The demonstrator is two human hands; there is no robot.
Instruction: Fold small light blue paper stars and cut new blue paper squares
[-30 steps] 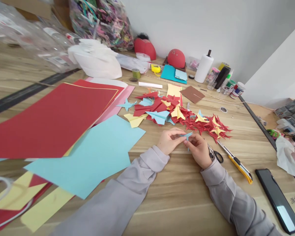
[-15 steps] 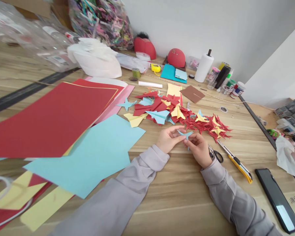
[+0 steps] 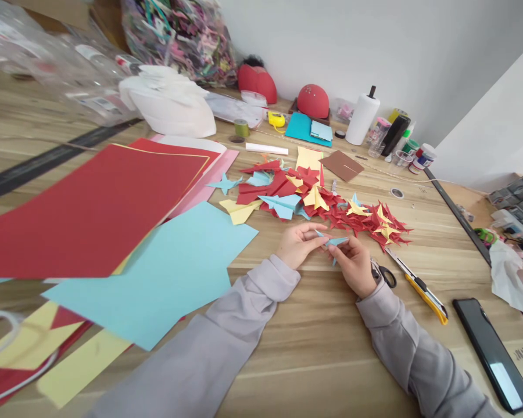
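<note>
One blue paper piece (image 3: 337,241), pinched from both sides

Its right tip has swung outward and lower within the last second, so it is probably being shaped. Left hand (image 3: 294,247) and right hand (image 3: 355,266), close together, grip it between thumbs and fingers. Scissors (image 3: 394,280) lie beside the right hand; folded paper shapes (image 3: 283,186) are heaped just beyond both.

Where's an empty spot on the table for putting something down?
There's bare wood between the left grey sleeve and right grey sleeve. Another patch lies between the red, yellow and blue folded-paper pile and the black strip on the right. It's crowded left, under large red and light-blue paper sheets.
</note>
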